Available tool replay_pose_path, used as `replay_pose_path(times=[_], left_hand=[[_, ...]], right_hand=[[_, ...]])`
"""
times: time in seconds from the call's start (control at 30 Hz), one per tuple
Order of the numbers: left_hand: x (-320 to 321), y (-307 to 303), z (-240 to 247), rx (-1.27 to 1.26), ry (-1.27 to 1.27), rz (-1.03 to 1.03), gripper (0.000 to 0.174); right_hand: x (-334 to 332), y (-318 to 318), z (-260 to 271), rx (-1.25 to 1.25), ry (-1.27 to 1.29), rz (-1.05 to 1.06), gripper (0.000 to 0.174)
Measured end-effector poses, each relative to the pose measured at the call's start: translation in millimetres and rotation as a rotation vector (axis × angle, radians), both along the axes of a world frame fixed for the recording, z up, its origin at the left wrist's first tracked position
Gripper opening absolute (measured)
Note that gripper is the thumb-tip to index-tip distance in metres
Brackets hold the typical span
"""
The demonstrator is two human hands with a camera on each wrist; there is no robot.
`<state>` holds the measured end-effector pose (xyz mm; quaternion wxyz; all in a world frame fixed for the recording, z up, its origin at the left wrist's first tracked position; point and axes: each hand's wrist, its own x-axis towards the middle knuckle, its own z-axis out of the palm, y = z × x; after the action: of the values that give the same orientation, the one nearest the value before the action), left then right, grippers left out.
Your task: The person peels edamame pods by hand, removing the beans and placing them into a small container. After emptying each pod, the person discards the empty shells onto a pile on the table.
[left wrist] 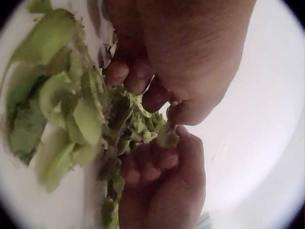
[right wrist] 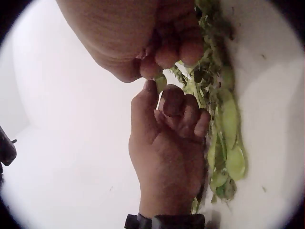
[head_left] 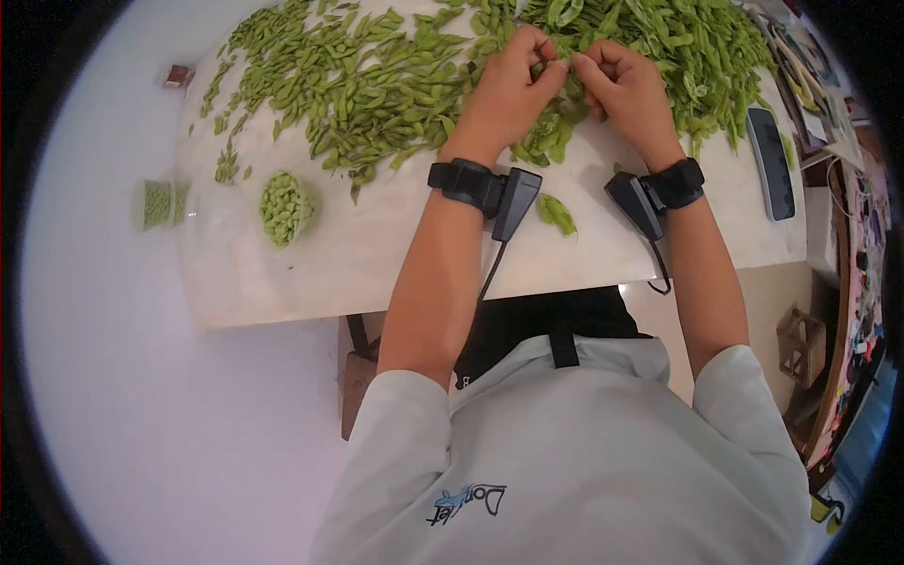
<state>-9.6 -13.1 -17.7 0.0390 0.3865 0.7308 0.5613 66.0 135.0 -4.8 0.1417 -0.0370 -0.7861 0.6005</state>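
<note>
Both hands meet over the edge of a heap of green soybean pods at the far side of the table. The left hand and right hand pinch one small green soybean pod between thumbs and curled fingers, thumb tips nearly touching. In the right wrist view the same pod shows as a light green piece between the fingertips. Under the hands lies a small pile of split, flattened pods. The left wrist view shows these pods curled and opened, right below the fingers.
Plump pods are spread over the table's left and middle. A clear cup of shelled green beans stands front left. A loose pod lies between the forearms. At right lies a phone, beside stacked papers.
</note>
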Motion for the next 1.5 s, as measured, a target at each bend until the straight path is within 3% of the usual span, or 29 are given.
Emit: replay_pose_path(times=[0.1, 0.2, 0.37, 0.53, 0.73, 0.83, 0.93, 1.03, 1.13, 1.23, 1.33, 1.5], left_hand=[[-2.3, -1.5, 3.8, 0.064, 0.028, 0.069, 0.012], [1.2, -16.2, 21.4, 0.37, -0.12, 0.059, 0.012], [25.8, -111.6, 71.5, 0.073, 0.076, 0.401, 0.019], [24.1, -213.3, 86.2, -0.599, 0.075, 0.655, 0.017], [23.3, -248.3, 71.7, -0.652, -0.018, 0.699, 0.023], [19.0, -256.0, 69.0, -0.575, 0.035, 0.623, 0.024], [18.7, -254.1, 68.7, -0.46, -0.078, 0.593, 0.024], [24.6, -251.0, 70.3, -0.432, -0.061, 0.651, 0.024], [33.4, -255.3, 71.4, -0.624, 0.088, 0.697, 0.022], [33.9, -271.9, 62.9, -0.713, 0.318, 0.496, 0.022], [46.3, -249.0, 75.0, -0.665, 0.203, 0.588, 0.022], [52.6, -214.3, 96.6, -0.536, 0.373, 0.595, 0.023]], right_hand=[[1.6, -5.1, 3.2, -0.075, -0.006, -0.051, 0.024], [-0.6, 5.0, -2.5, -0.034, -0.014, 0.002, 0.023], [2.0, -2.8, 2.0, -0.117, -0.019, 0.015, 0.024], [4.9, -5.2, 3.8, -0.062, 0.013, 0.058, 0.026], [4.0, -2.0, -1.9, -0.029, 0.039, 0.1, 0.024], [1.2, -2.2, -1.0, -0.051, 0.026, 0.108, 0.024], [-0.2, -0.6, -4.0, -0.027, 0.025, 0.107, 0.024], [-0.3, 0.4, -4.8, -0.016, 0.041, 0.108, 0.026], [-1.0, 2.5, -6.0, -0.004, 0.056, 0.096, 0.028], [-2.0, 0.4, -5.8, 0.054, 0.045, 0.041, 0.027], [0.5, 0.1, -8.5, 0.106, 0.1, 0.045, 0.025], [1.9, 12.0, 9.2, 0.447, 0.014, 0.179, 0.028]])
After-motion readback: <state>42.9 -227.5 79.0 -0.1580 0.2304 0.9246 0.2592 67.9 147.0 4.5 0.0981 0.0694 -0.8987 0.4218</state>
